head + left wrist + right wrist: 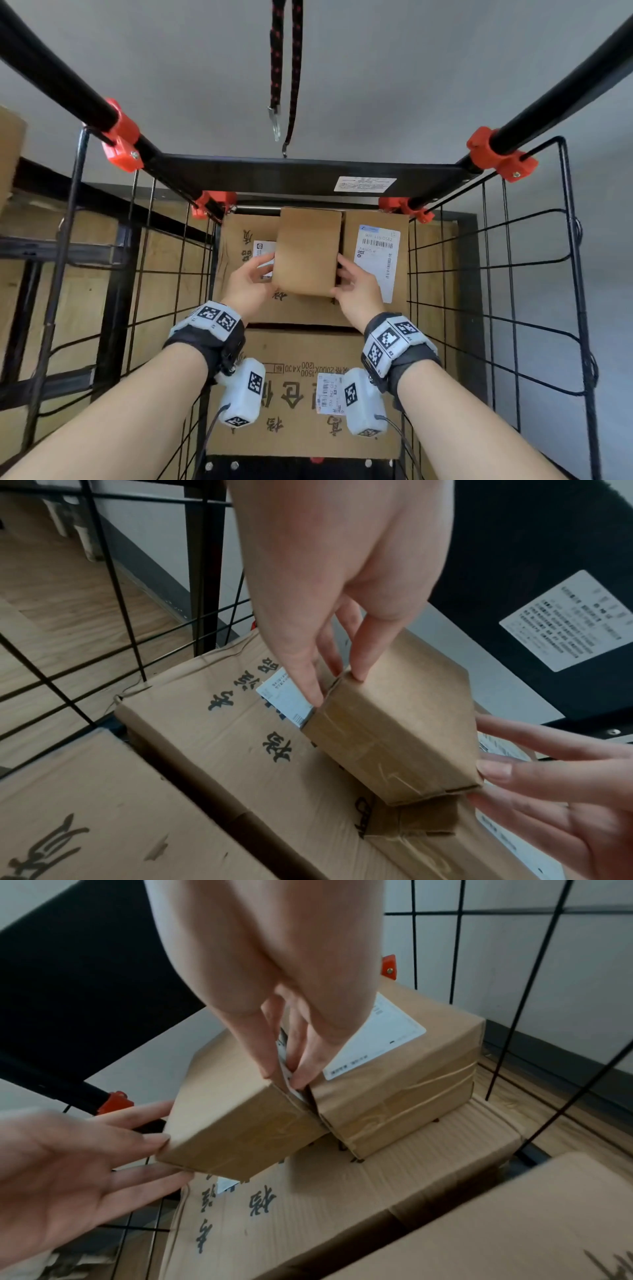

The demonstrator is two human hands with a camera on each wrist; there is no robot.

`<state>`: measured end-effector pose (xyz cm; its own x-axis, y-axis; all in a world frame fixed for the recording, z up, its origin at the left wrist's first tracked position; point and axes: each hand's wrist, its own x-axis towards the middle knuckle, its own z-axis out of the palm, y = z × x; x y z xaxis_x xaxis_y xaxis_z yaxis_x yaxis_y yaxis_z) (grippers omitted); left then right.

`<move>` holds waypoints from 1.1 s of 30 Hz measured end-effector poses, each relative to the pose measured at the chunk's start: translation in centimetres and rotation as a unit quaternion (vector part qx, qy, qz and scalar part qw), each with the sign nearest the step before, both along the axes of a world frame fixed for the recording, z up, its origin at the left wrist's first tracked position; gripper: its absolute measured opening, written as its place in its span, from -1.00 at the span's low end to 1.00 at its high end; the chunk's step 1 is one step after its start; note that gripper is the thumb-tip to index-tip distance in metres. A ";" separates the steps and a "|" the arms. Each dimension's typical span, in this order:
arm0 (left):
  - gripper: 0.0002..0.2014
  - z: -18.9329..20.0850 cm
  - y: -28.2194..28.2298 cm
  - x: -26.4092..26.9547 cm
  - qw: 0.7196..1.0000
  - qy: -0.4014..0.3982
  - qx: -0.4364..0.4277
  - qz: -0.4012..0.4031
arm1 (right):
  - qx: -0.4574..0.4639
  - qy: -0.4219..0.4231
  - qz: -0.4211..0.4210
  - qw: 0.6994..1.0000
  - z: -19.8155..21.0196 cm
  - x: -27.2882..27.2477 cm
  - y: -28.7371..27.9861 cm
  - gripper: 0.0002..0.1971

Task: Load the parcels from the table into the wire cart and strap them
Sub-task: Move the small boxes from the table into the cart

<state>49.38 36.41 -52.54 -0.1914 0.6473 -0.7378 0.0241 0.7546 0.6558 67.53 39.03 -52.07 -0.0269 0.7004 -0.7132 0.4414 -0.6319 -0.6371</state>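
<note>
Parcel [306, 251] is squeezed between my left hand [246, 286] and right hand [359, 291], fingers straight, to seat it beside labelled box [376, 253].

Plain grey wall [411, 68] meets pale wood-plank floor [58, 588], dark skirting [548, 1053] between.

Wire cart [571, 219]: black grid walls down the left and right of the frame, fixed to black poles by red clamps [121, 137], with a black crossbar [291, 174] across the upper centre. Contents as I count them from the head view:
- one big carton [301, 428], lower centre, printed with black characters;
- a second big carton [236, 246] just beyond it, centre frame;
- on that second carton, right of centre, a taped parcel [349, 233] with a white label.
</note>
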 end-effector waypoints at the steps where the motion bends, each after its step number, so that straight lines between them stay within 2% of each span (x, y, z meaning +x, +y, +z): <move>1: -0.39 -0.3 0.1 0.0 1.000 -0.006 -0.002 0.004 | 0.004 -0.005 -0.005 1.000 -0.2 -0.2 0.0 -0.36; 8: -0.41 0.0 0.0 0.3 0.999 -0.008 -0.005 -0.031 | 0.018 -0.061 0.035 0.997 -0.2 -1.2 -1.1 -0.43; 14: -0.46 2.1 -0.6 0.3 0.992 0.046 -0.038 -0.112 | 0.019 -0.095 0.064 0.993 2.3 -1.1 -1.9 -0.47; 18: -0.61 5.7 -2.4 0.5 0.974 0.146 -0.043 -0.166 | 0.036 -0.169 0.156 0.973 5.8 -0.9 -3.3 -0.54; 21: -0.64 9.0 -5.0 0.6 0.932 0.227 -0.053 -0.279 | 0.045 -0.227 0.236 0.944 9.1 -0.9 -4.9 -0.55; 24: -0.67 12.4 -7.5 0.5 0.902 0.269 -0.038 -0.335 | 0.063 -0.258 0.285 0.921 12.7 -1.2 -6.8 -0.57; 27: -0.65 16.3 -10.1 0.6 0.894 0.292 -0.012 -0.339 | 0.087 -0.279 0.293 0.910 16.1 -1.7 -9.2 -0.59; 33: -0.69 23.5 -17.1 -0.6 0.902 0.327 0.029 -0.282 | 0.136 -0.255 0.268 0.919 22.1 -3.2 -15.9 -0.58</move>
<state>48.77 19.27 -29.01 -0.2015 0.8115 -0.5485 0.7887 0.4665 0.4004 64.31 23.11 -30.01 -0.1315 0.8377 -0.5300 0.9276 -0.0846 -0.3638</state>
